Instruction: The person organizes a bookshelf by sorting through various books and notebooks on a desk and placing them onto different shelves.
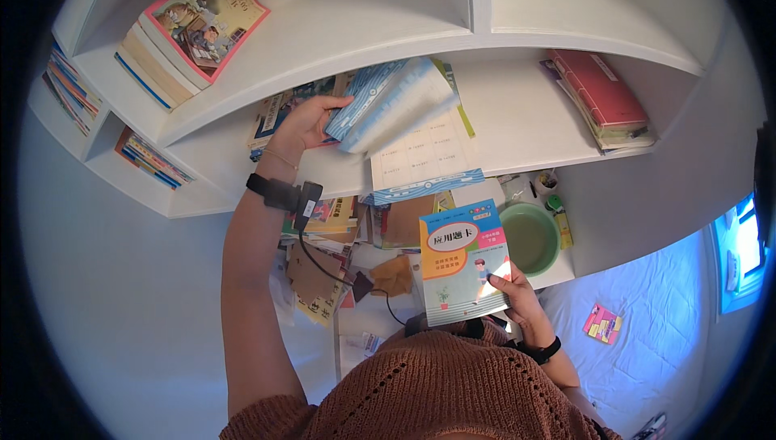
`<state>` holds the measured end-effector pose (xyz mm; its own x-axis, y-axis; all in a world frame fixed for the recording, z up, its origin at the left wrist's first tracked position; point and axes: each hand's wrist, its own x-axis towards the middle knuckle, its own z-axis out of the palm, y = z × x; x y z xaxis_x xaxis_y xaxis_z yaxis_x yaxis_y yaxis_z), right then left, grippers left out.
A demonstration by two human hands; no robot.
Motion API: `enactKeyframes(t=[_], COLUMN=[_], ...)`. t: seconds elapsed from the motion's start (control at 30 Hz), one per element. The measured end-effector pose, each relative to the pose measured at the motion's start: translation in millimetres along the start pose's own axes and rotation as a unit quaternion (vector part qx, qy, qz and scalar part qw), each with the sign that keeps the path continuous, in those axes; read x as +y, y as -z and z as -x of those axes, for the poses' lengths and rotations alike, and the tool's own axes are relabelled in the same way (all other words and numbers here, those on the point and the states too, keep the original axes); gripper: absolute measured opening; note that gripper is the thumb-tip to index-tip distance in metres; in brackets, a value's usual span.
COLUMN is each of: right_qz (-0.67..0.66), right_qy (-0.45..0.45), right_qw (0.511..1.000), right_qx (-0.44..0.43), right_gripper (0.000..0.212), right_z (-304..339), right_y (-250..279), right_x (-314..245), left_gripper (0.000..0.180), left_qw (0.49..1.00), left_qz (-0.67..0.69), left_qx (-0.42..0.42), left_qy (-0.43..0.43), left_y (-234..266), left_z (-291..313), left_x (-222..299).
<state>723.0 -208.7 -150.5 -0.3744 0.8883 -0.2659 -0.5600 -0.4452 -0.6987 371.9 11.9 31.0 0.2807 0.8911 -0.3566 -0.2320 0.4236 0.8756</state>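
Observation:
My left hand is raised to the middle white shelf. It grips the corner of a blue and white booklet whose pages bend and fan open. That booklet lies over more open sheets hanging off the shelf edge. My right hand is low, near my chest. It holds a thin blue, yellow and orange booklet upright by its lower right corner, cover facing me. Both wrists wear black bands, with a cable running from the left one.
A stack of books topped by a pink-edged picture book lies on the upper shelf. Red books lie at the right of the middle shelf. Below are a green bowl, piled books and papers, and a pink item on blue bedding.

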Motion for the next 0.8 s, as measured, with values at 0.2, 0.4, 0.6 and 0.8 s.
enactKeyframes(t=[0.2,0.4,0.6,0.8], right_qz=[0.002,-0.002,0.002,0.015], right_qy=[0.001,-0.007,0.001,0.003], right_qw=[1.0,1.0,1.0,1.0], right_qx=[-0.007,-0.009,-0.023,-0.016], right_gripper=[0.045,0.045,0.045,0.046], right_z=[-2,-3,-5,-3], right_y=[-1,-2,-2,-2], right_x=[1,2,5,6], left_gripper=[0.029,0.027,0.026,0.024], left_qw=[0.999,1.0,0.996,0.982], left_qz=[-0.034,-0.024,-0.055,-0.154], left_qx=[0.01,0.0,0.06,0.035], left_qy=[-0.016,-0.005,-0.034,-0.1], left_y=[6,7,5,-19], left_z=[-5,-6,-5,17], left_x=[4,6,2,1])
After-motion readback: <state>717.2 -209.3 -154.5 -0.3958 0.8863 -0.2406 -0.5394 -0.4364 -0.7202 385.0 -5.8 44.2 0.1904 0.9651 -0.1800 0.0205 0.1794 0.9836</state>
